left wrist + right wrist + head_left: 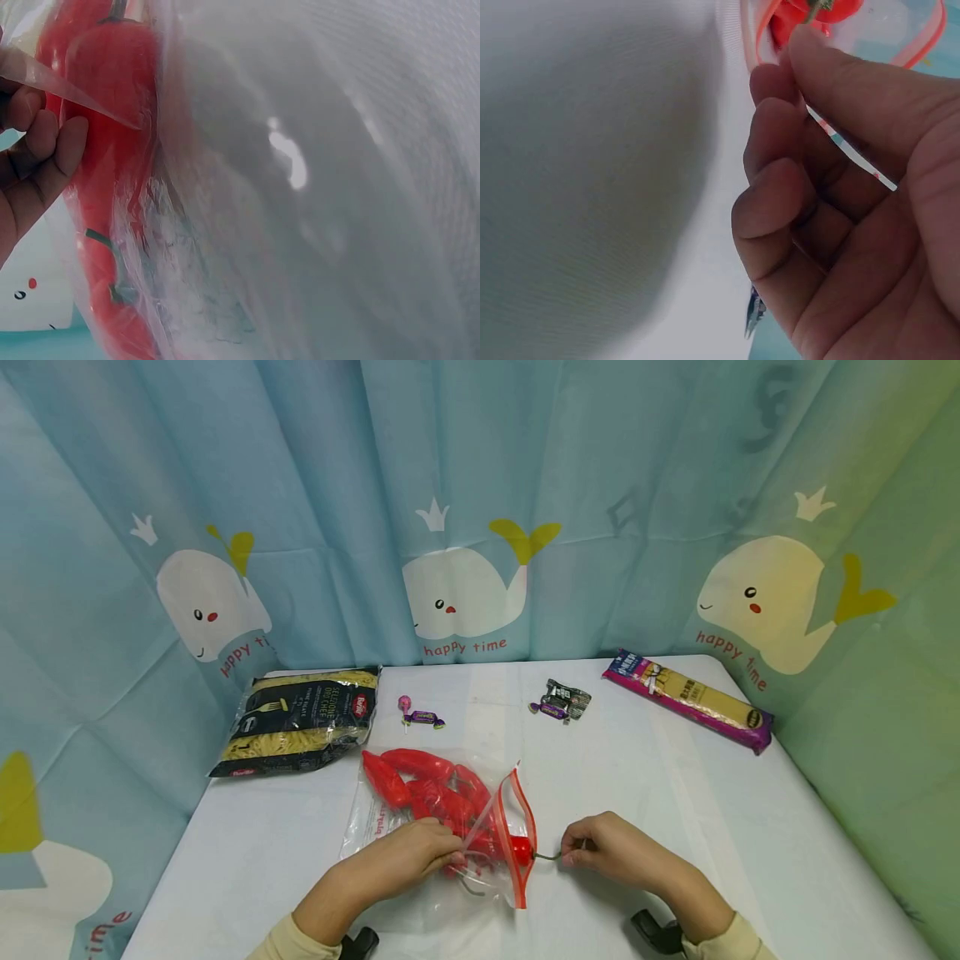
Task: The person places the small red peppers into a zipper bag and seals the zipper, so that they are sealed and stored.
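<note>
A clear zip bag (359,827) with a red-edged mouth lies on the table, holding several red chili peppers (420,765). My left hand (408,857) pinches the bag's film near its mouth, as the left wrist view also shows. At the opening, one red pepper (521,850) points its long green stem (547,857) out to the right. The thumb and forefinger of my right hand (618,852) pinch the end of that stem. In the right wrist view the stem (812,12) meets the fingertips, with the pepper (844,9) just beyond, inside the red-edged opening.
A black and yellow pasta pack (300,718) lies at the back left of the white table (675,802). Behind the bag are a pink lollipop (405,702) and small wrapped sweets (551,711). A purple noodle pack (690,699) sits back right. A whale-print curtain (330,568) hangs behind.
</note>
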`<state>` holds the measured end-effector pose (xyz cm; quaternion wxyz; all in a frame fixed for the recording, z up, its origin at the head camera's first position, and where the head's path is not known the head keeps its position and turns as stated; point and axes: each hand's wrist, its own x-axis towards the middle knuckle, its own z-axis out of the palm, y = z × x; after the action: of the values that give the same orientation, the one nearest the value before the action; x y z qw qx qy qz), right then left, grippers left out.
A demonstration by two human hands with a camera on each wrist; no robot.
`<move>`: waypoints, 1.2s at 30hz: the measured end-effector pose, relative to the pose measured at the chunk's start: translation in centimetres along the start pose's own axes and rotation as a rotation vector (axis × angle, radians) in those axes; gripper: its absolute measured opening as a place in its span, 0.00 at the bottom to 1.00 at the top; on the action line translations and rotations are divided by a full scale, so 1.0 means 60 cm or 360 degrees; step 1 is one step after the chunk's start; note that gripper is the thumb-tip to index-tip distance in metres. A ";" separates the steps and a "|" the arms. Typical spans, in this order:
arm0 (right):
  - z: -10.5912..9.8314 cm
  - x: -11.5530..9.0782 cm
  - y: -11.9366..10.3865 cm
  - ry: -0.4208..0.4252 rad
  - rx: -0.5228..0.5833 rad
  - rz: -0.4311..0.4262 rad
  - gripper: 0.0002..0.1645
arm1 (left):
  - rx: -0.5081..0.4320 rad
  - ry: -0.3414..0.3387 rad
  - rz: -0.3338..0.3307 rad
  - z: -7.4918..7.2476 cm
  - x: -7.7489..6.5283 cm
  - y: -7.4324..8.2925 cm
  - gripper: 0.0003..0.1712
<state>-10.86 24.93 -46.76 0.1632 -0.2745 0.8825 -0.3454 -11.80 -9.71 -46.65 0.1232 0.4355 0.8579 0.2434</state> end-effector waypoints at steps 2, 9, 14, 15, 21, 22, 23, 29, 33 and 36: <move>0.002 0.000 0.002 0.0008 -0.0003 -0.0016 0.08 | 0.0001 0.0005 0.0002 0.000 0.000 0.000 0.09; 0.009 0.002 0.008 0.0040 0.0004 -0.0027 0.05 | -0.0023 -0.0006 -0.0003 0.001 0.000 -0.003 0.10; 0.006 0.001 0.006 -0.0016 0.0076 0.0008 0.10 | -0.0039 -0.0015 -0.0006 0.001 -0.001 -0.003 0.11; 0.005 0.001 0.005 -0.0040 0.0099 -0.0002 0.10 | -0.0038 -0.0015 -0.0006 0.001 -0.001 -0.003 0.11; 0.003 -0.004 0.005 -0.0139 0.0204 0.0011 0.04 | -0.0041 -0.0009 0.0000 0.000 -0.002 -0.004 0.11; 0.003 -0.005 0.005 -0.0129 0.0208 0.0007 0.04 | -0.0044 -0.0010 0.0000 0.000 -0.002 -0.004 0.11; 0.004 -0.004 0.005 -0.0111 0.0207 -0.0012 0.04 | -0.0042 -0.0011 0.0005 0.000 -0.002 -0.004 0.11; 0.016 0.024 -0.005 0.0107 0.0119 -0.0269 0.01 | 0.0006 -0.0006 0.0039 -0.002 0.000 0.002 0.07; 0.034 0.058 -0.020 0.0208 0.0020 -0.0402 0.04 | 0.0001 -0.0018 0.0035 0.000 0.003 0.006 0.05; 0.045 0.073 -0.029 0.0236 -0.0050 -0.0434 0.04 | 0.0021 -0.0028 0.0034 0.002 0.006 0.009 0.06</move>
<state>-12.38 19.85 -47.88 0.0449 -0.3680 0.8519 -0.3700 -11.59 -9.11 -46.45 0.1252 0.4477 0.8536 0.2351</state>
